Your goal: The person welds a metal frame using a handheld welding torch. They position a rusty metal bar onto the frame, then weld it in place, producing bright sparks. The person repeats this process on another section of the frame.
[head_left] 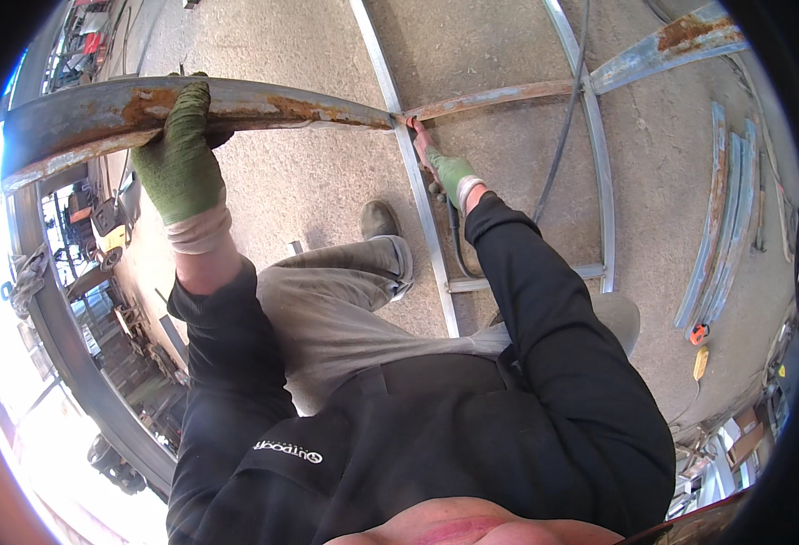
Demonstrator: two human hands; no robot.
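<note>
Two green-gloved hands at work on a steel frame (418,195) lying on the concrete floor (309,173). Left hand (180,159) wrapped tight over a rusty curved steel bar (263,100), gripping it. Right hand (451,174) closed around a welding torch (420,136), tip at the joint where bar meets frame. Black cable (563,118) trailing across the frame. Loose rusty strips (722,227) stacked well apart, right. No containers visible.

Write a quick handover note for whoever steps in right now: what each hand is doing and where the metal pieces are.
Left hand, green glove: fingers wrapped over the rusty bar, holding it.
Right hand, green glove: gripping a welding torch, tip at the joint where the bar meets the thin frame on the concrete floor.
Cable trails across the frame.
Spare strips lie to the right.
Whether the joint is finished cannot be told.
</note>
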